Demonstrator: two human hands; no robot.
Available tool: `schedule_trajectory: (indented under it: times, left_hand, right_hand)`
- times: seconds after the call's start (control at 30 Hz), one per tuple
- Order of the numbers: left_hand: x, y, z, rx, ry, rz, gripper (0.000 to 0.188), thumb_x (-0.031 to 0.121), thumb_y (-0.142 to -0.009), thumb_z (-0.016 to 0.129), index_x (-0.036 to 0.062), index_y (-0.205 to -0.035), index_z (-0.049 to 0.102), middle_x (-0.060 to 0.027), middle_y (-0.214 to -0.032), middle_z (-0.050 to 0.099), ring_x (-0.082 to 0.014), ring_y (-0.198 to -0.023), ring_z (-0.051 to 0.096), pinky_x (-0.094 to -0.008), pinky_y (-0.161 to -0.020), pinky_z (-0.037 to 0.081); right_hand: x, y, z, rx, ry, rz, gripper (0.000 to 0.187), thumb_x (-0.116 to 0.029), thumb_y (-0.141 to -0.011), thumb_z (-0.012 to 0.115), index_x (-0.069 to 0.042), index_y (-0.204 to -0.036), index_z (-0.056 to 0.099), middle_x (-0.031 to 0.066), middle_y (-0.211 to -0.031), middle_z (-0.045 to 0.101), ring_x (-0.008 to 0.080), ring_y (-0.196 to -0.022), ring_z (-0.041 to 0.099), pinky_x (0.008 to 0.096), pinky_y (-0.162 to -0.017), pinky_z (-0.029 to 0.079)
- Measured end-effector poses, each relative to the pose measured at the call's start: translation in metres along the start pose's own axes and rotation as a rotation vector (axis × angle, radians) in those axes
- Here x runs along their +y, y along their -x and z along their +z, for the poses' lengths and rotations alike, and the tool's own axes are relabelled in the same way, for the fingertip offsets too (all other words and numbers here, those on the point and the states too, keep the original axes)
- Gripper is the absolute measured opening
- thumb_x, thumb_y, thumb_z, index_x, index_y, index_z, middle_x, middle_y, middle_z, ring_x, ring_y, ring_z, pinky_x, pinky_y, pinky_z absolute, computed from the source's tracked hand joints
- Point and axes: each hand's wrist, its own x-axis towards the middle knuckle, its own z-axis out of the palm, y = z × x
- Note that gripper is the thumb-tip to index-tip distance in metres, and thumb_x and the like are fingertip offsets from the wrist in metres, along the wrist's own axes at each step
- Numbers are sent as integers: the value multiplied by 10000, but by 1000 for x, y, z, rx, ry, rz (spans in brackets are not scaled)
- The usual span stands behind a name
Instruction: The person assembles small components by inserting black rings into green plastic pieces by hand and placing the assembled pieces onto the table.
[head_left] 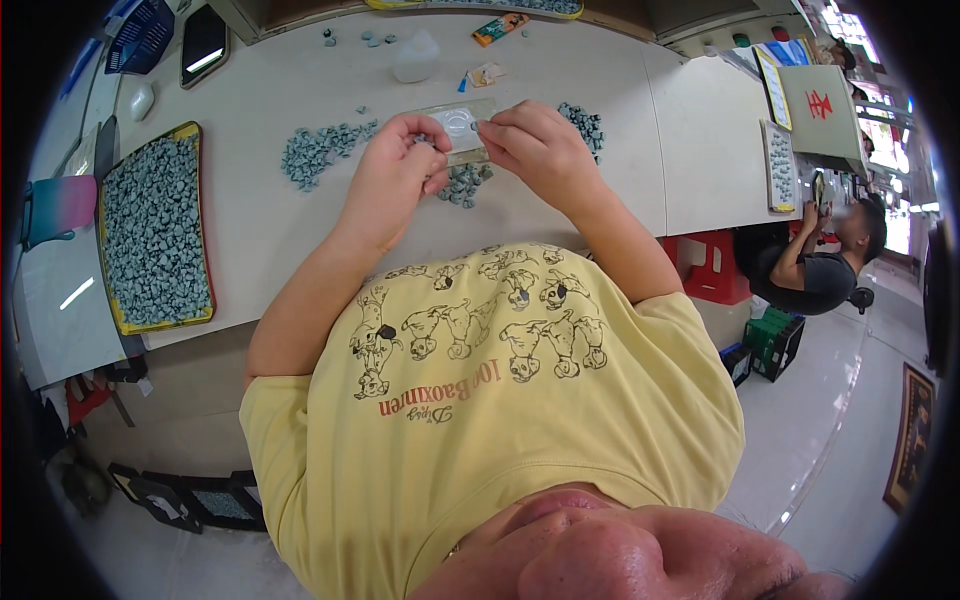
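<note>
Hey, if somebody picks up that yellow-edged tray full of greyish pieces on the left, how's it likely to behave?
The tray is probably heavy for its size, as stone-like pieces cover nearly all of it. Those pieces look loose and the rim seems shallow, so tilting would likely make them slide and spill.

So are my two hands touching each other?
Apart: the head view shows a gap between your left hand and right hand, with the pale flat piece visible there.
</note>
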Motion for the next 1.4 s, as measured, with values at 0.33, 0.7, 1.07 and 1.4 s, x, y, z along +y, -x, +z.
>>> schedule_trajectory:
  times: [0.33, 0.7, 1.07, 1.4]
  left_hand:
    - [16, 7, -4, 181, 92, 38, 149, 98, -925, 433, -32, -980, 480, -48, -799, 514, -49, -546, 369, -186, -457, 319]
    - [10, 3, -8, 96, 106, 91, 278, 165, -934, 449, -62, -1068, 536, 20, -727, 457, -45, -562, 339, -174, -473, 294]
    - [8, -1, 1, 125, 80, 107, 209, 98, -867, 560, -32, -1029, 538, -37, -832, 554, -67, -581, 390, -172, -513, 336]
    - [7, -3, -4, 78, 241, -6, 215, 234, -903, 527, 21, -877, 513, 11, -686, 468, -63, -531, 338, -186, -449, 282]
  right_hand:
    - [-2, -5, 5, -148, 166, -126, 246, -74, -657, 605, -62, -901, 631, 29, -842, 577, 194, -740, 559, 316, -619, 464]
    - [-13, -4, 10, 56, -238, 300, 221, 19, -684, 690, -29, -894, 639, 51, -785, 610, 143, -667, 569, 258, -610, 467]
    - [-12, -4, -3, 106, -1274, 1055, 98, -95, -831, 603, 1, -842, 594, 42, -737, 592, 97, -638, 519, 216, -571, 406]
    - [-20, -6, 2, 110, -991, 940, 91, -53, -820, 611, 15, -880, 602, 47, -754, 605, 90, -671, 541, 201, -582, 414]
